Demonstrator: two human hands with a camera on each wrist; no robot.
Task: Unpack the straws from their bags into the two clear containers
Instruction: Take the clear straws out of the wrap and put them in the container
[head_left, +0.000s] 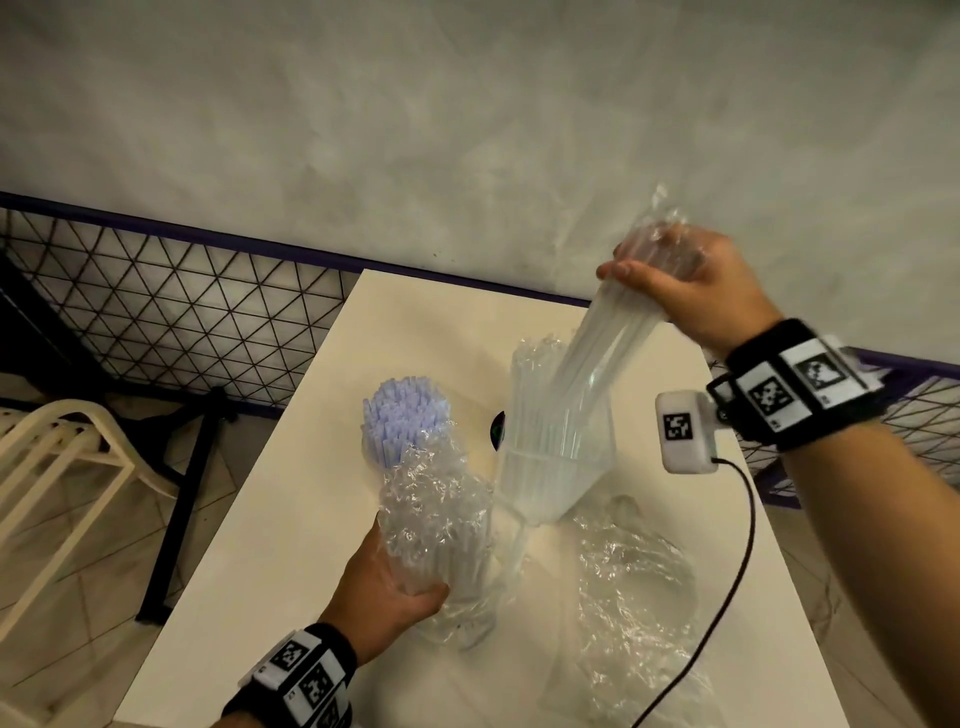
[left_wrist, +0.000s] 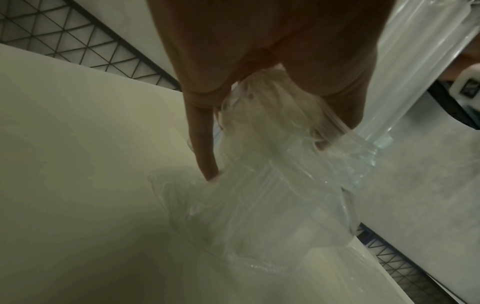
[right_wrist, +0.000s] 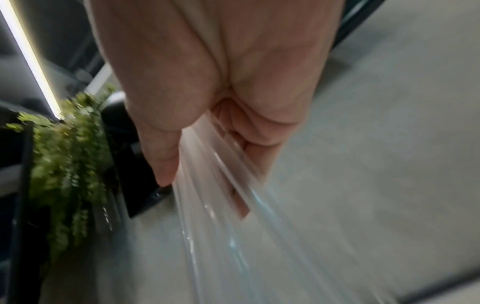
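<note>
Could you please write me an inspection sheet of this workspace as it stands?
Surface: white table, lit from above.
Job's things: clear straws bagged, tilted into the right container; lilac straws stand upright, their bag bunched low around them; the left container is hard to make out.
Clutter: empty crumpled bag lying on the table at right.
Hands: left hand grips the lilac bundle low; right hand grips the top of the clear bundle.
Cables: black cable from the right wrist camera across the table.
Surroundings: grey wall, wire fence, chair, plant.
</note>
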